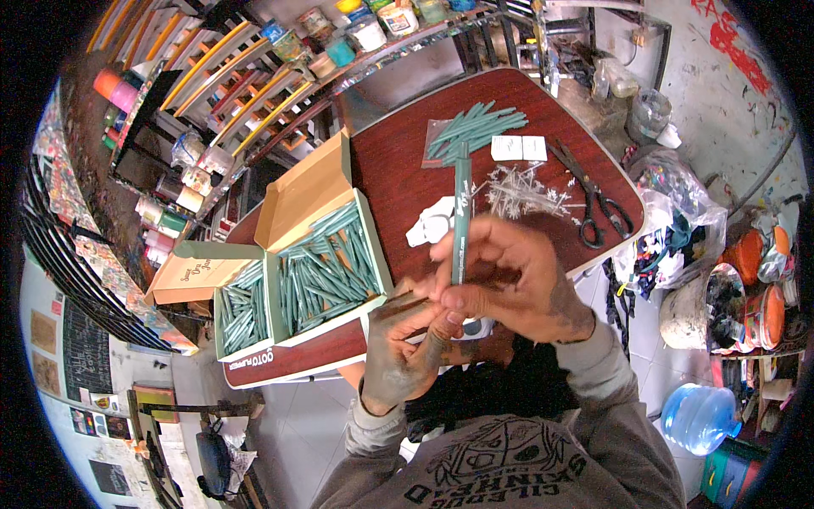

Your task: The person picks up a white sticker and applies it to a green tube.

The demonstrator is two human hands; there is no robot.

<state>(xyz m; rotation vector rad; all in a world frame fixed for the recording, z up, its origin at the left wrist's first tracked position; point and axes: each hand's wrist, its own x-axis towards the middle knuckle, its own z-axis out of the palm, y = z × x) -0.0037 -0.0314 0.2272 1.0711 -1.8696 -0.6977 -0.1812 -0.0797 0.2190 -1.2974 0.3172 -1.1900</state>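
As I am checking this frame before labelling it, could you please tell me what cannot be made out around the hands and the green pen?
Head view only:
- Lower end of the green pen: covered by the right hand and left hand.
- What the fingertips do at the pen's base: hidden by the overlapping fingers.
- Pile of clear plastic bits: too small to identify.
- Near edge of the table: hidden behind the hands.
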